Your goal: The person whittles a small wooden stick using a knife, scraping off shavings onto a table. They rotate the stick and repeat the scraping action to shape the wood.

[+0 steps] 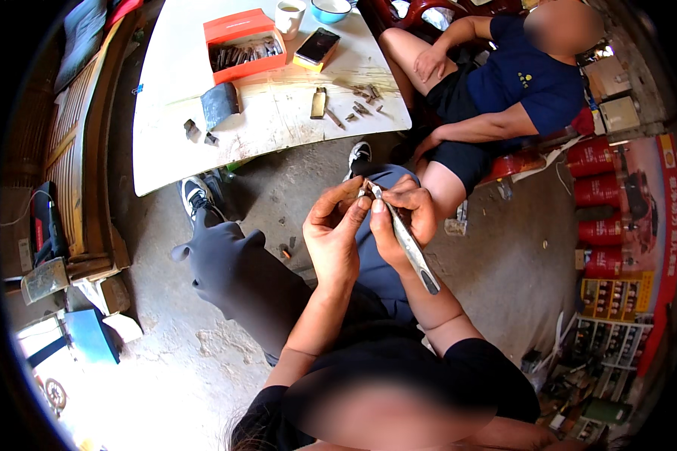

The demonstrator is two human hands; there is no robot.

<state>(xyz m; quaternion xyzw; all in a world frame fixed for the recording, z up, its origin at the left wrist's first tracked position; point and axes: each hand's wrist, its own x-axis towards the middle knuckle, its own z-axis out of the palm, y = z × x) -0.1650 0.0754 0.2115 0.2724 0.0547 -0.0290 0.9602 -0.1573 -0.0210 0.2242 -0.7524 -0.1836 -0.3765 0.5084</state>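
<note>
Above my lap, my left hand (333, 231) pinches a small dark piece between thumb and fingertips; the piece is mostly covered, so its kind is unclear. My right hand (406, 214) is closed around a slim grey metal hand tool (411, 254). The tool's rounded handle end points down toward my right forearm, while its working tip meets the small piece at my left fingertips. Both hands nearly touch. On the table (278, 150) ahead, an open red box (238, 21) holds many small brown pieces (244, 54), and similar pieces (362, 107) lie loose at the right.
A white mug (289, 19), blue bowl (331, 9), phone (317, 45), small open case (318, 103) and dark curved block (220, 105) stand on the table. A person in navy (534, 79) sits at the right. Wooden slatted furniture (71, 158) lines the left; red containers (598, 188) stand right.
</note>
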